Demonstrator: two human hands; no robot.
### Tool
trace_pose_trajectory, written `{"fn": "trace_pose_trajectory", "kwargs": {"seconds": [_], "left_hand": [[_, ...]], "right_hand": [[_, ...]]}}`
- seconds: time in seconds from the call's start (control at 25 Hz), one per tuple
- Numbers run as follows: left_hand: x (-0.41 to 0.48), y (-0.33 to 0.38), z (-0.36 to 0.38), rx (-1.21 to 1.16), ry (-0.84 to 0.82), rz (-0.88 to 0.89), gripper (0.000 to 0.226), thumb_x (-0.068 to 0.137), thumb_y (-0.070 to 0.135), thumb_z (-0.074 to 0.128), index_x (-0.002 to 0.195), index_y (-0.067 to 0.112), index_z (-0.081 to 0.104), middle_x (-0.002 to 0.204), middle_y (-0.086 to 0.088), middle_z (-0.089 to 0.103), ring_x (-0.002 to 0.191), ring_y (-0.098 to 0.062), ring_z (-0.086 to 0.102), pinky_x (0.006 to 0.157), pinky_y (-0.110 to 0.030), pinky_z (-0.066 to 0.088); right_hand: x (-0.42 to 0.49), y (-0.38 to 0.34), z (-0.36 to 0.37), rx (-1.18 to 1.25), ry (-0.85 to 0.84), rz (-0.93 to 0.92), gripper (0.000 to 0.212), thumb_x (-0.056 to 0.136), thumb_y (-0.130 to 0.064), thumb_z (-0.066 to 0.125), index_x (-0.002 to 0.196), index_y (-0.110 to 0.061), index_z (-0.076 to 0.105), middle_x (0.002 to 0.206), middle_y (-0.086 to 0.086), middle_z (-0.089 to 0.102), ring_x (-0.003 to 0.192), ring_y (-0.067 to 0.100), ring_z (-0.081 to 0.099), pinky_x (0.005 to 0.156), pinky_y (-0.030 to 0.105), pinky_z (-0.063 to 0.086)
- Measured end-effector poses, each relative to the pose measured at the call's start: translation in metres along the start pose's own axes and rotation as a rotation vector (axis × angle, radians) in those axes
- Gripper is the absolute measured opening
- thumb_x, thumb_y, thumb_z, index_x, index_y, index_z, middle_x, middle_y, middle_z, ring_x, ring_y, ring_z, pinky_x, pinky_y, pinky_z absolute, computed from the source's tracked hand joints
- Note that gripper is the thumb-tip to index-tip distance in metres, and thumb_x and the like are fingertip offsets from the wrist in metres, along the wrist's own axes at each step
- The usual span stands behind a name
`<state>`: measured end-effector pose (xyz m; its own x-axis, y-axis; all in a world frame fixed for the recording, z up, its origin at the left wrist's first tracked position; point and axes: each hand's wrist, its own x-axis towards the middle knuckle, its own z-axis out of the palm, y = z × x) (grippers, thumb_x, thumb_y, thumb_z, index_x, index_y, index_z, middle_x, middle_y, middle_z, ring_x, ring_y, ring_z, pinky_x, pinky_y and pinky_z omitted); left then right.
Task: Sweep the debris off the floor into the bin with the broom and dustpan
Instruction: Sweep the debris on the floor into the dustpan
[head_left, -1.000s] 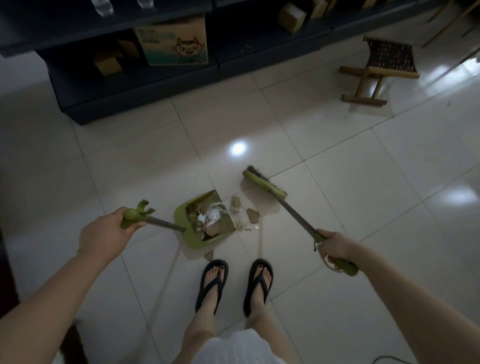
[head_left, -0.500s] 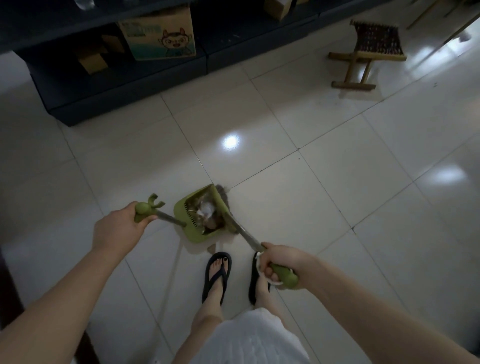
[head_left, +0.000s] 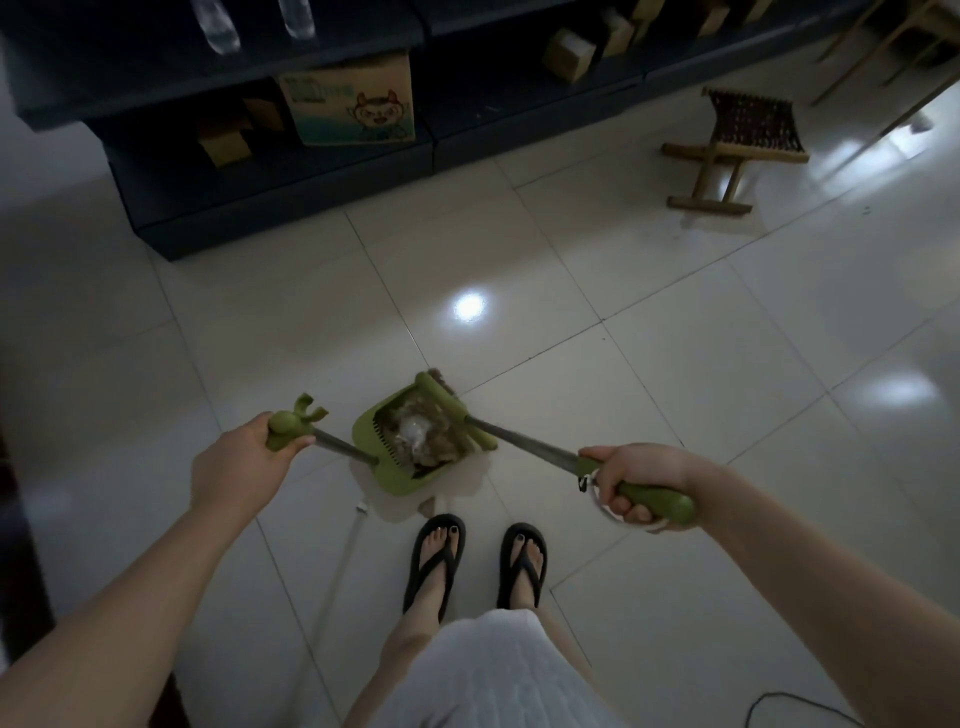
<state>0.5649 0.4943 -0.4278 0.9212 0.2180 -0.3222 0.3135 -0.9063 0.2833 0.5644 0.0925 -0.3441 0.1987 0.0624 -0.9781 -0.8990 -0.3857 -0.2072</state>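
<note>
A green dustpan (head_left: 397, 480) sits on the tiled floor just ahead of my feet, with a pile of brown and white debris (head_left: 421, 439) inside it. My left hand (head_left: 236, 465) grips the green top of the dustpan's long handle. The green broom (head_left: 449, 410) lies with its head across the dustpan's open mouth, bristles against the debris. My right hand (head_left: 636, 480) holds the broom's green grip, with the metal shaft running down to the head. No bin is in view.
A dark shelf unit (head_left: 280, 171) with a cartoon-printed carton (head_left: 353, 106) and small boxes stands ahead. A low wooden stool (head_left: 737, 145) sits at the right rear. My sandalled feet (head_left: 475, 558) stand right behind the dustpan. A cable (head_left: 779, 701) lies at the lower right.
The broom swept left from the open floor, pushing the loose scraps into the dustpan. Its head now lies across the pan's mouth. My right hand drew in, then moved back right.
</note>
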Motion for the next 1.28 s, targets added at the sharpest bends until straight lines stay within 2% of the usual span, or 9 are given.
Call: {"fn": "trace_pose_trajectory", "kwargs": {"seconds": [0.12,0.36,0.56,0.64,0.72,0.8,0.92,1.08,1.28], "left_hand": [[-0.027,-0.005,-0.004,-0.074,0.072,-0.094,0.042,0.085,0.053,0.063,0.106,0.018,0.067,0.096,-0.014,0.072,0.092,-0.037,0.065,0.063,-0.033,0.039],[-0.104,-0.007,0.013,-0.248,0.173,-0.286,0.040,0.084,0.050,0.066,0.103,0.015,0.069,0.098,-0.015,0.072,0.092,-0.038,0.065,0.070,-0.037,0.046],[-0.194,-0.001,0.037,-0.425,0.258,-0.407,0.058,0.076,0.071,0.058,0.102,0.021,0.069,0.098,-0.009,0.073,0.089,-0.035,0.066,0.078,-0.046,0.055],[-0.237,0.009,0.043,-0.484,0.294,-0.480,0.059,0.076,0.070,0.060,0.099,0.016,0.068,0.097,-0.010,0.072,0.086,-0.034,0.065,0.074,-0.041,0.053],[-0.279,0.018,0.049,-0.481,0.324,-0.555,0.046,0.083,0.053,0.066,0.098,0.009,0.067,0.095,-0.016,0.069,0.079,-0.029,0.058,0.065,-0.035,0.044],[-0.321,0.014,0.060,-0.511,0.351,-0.623,0.045,0.083,0.048,0.067,0.101,0.006,0.068,0.096,-0.020,0.069,0.079,-0.029,0.057,0.066,-0.037,0.044],[-0.376,0.001,0.080,-0.528,0.348,-0.699,0.050,0.079,0.054,0.065,0.104,0.011,0.069,0.093,-0.016,0.071,0.083,-0.034,0.063,0.074,-0.042,0.052],[-0.434,-0.014,0.109,-0.601,0.339,-0.875,0.034,0.086,0.038,0.069,0.095,0.005,0.064,0.078,-0.011,0.062,0.072,-0.029,0.056,0.068,-0.040,0.046],[-0.486,-0.023,0.143,-0.558,0.283,-0.971,0.044,0.082,0.055,0.066,0.094,0.012,0.065,0.080,-0.013,0.072,0.074,-0.035,0.068,0.064,-0.038,0.051]], "right_hand": [[-0.004,-0.005,-0.004,-0.028,0.026,-0.048,0.068,0.080,0.004,0.042,0.141,-0.025,0.035,0.053,0.007,0.041,0.027,0.011,0.037,0.030,0.010,0.028],[-0.018,0.006,-0.036,-0.097,0.058,-0.111,0.063,0.078,0.004,0.045,0.134,-0.026,0.039,0.051,0.007,0.042,0.026,0.011,0.038,0.029,0.011,0.029],[-0.024,0.013,-0.052,-0.229,0.057,-0.159,0.041,0.082,0.002,0.042,0.116,-0.020,0.048,0.053,0.004,0.041,0.026,0.008,0.037,0.031,0.010,0.026],[-0.022,0.014,-0.054,-0.267,0.039,-0.166,0.030,0.082,0.001,0.042,0.106,-0.016,0.047,0.050,0.002,0.042,0.026,0.007,0.037,0.031,0.009,0.027],[-0.016,0.013,-0.054,-0.308,0.045,-0.179,0.026,0.081,0.001,0.042,0.102,-0.014,0.044,0.047,0.002,0.041,0.026,0.007,0.038,0.031,0.009,0.027],[-0.007,0.013,-0.047,-0.362,0.060,-0.183,0.020,0.080,0.001,0.043,0.095,-0.013,0.045,0.046,0.001,0.042,0.026,0.007,0.039,0.032,0.010,0.028],[0.011,0.011,-0.030,-0.422,0.080,-0.191,0.012,0.080,0.001,0.042,0.079,-0.012,0.045,0.043,0.000,0.044,0.027,0.008,0.041,0.034,0.010,0.028],[0.046,0.013,0.001,-0.541,0.094,-0.181,0.013,0.079,0.001,0.042,0.075,-0.011,0.044,0.038,0.000,0.045,0.027,0.007,0.043,0.035,0.011,0.030],[0.066,0.056,0.037,-0.755,0.019,-0.079,0.013,0.078,0.001,0.041,0.082,-0.011,0.042,0.046,0.004,0.042,0.030,0.011,0.039,0.038,0.014,0.027]]}}
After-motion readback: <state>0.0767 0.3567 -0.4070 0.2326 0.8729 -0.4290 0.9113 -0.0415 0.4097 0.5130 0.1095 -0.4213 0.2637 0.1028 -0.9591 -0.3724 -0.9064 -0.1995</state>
